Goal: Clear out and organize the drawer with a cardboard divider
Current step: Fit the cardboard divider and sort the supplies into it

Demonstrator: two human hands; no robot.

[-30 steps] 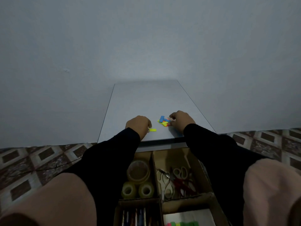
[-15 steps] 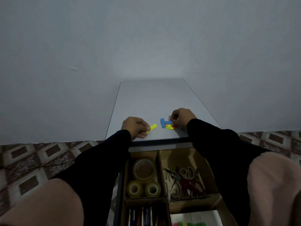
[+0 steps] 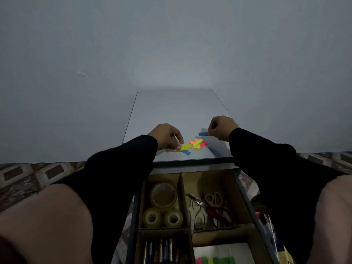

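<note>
right hand [image 3: 222,128] lifted a blue strip [image 3: 203,134] off the pile [image 3: 197,144], left hand [image 3: 167,137] now at pile's yellow strip [image 3: 183,148]

Dim bluish light, murky shadows at edges, wide-angle bending, soft grainy focus throughout

A plain grey wall [image 3: 171,44] filled the upper part of the view, with a small chipped mark [image 3: 81,73] on its left side. Below the wall, brown patterned floor tiles [image 3: 38,172] showed at both edges.
</note>
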